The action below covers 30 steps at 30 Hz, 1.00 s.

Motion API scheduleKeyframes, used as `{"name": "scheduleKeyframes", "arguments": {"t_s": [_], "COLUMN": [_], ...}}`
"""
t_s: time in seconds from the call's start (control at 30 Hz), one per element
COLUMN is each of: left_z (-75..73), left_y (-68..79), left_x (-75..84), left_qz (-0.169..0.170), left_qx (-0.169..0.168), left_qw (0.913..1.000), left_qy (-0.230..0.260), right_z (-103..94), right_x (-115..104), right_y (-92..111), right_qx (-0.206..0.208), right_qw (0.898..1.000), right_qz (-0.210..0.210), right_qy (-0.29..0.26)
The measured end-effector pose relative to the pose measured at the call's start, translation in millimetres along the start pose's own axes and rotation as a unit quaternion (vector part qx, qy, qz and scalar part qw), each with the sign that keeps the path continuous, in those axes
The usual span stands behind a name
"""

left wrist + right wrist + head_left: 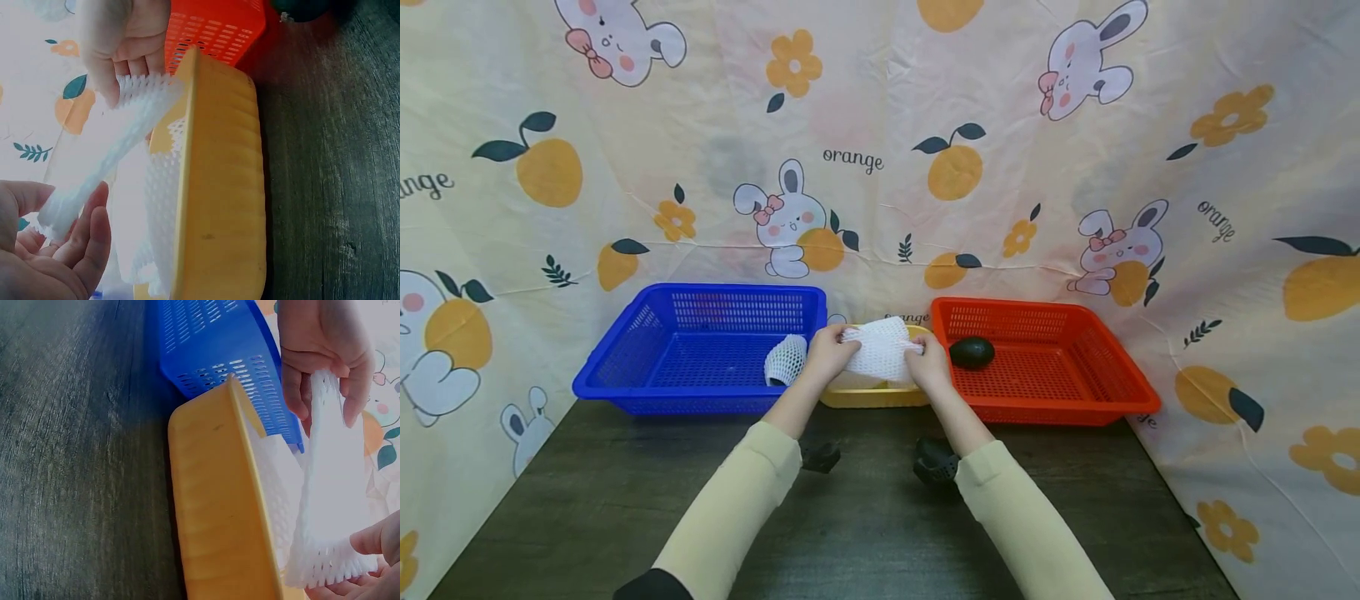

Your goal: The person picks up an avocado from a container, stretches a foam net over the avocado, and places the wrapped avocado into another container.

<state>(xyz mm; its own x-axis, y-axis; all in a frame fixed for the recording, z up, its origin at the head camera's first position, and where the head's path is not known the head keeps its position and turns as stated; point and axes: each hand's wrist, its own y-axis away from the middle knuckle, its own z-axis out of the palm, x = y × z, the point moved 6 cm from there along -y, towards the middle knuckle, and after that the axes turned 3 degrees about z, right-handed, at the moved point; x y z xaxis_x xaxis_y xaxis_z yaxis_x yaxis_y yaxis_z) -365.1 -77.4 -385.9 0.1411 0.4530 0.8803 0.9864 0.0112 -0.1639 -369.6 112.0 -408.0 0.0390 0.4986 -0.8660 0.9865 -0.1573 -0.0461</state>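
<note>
A white foam net sleeve (880,350) is stretched flat between my two hands above the yellow basket (872,398). My left hand (829,354) pinches one end of it between thumb and fingers. At the other end, my right hand (931,365) grips the opposite edge. Inside the yellow basket lie more white foam nets (164,206), partly hidden behind its wall. A dark green avocado (972,352) lies in the red basket (1052,408), near its left side. In the blue basket (677,402), a white foam net (786,360) covers a dark item close to my left hand.
All three baskets stand in a row at the back of the dark wooden table (865,525). The yellow one is the smallest, between the blue and the red. Behind them hangs a printed cloth (880,225). Black devices (936,460) sit at both wrists.
</note>
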Motion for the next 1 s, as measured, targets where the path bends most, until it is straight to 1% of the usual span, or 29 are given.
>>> {"name": "scheduleKeyframes", "arguments": {"t_s": [0.2,0.5,0.63,0.83,0.9,1.0], "left_z": [-5.1,-11.1,-15.1,-19.6,-20.4,-20.4], "left_y": [1.4,8.0,12.7,18.4,20.4,24.1], "left_x": [0.0,-0.4,3.6,8.0,8.8,8.3], "left_qz": [0.002,-0.024,-0.025,-0.015,-0.015,-0.026], "left_qx": [0.004,-0.004,-0.004,-0.002,-0.003,-0.009], "left_qw": [0.9997,0.9969,0.9947,0.9932,0.993,0.9922], "left_qy": [0.026,0.074,0.1,0.116,0.117,0.121], "right_z": [-5.8,-13.7,-18.5,-25.5,-28.0,-31.5], "right_x": [-6,-13,-18,-24,-24,-25], "right_y": [4,9,14,21,24,28], "right_qx": [-0.008,-0.002,-0.011,-0.028,-0.031,-0.032], "right_qw": [1.0,0.999,0.998,0.996,0.995,0.994], "right_qz": [-0.003,-0.029,-0.035,-0.025,-0.02,-0.02], "right_qy": [-0.018,-0.037,-0.054,-0.084,-0.091,-0.102]}}
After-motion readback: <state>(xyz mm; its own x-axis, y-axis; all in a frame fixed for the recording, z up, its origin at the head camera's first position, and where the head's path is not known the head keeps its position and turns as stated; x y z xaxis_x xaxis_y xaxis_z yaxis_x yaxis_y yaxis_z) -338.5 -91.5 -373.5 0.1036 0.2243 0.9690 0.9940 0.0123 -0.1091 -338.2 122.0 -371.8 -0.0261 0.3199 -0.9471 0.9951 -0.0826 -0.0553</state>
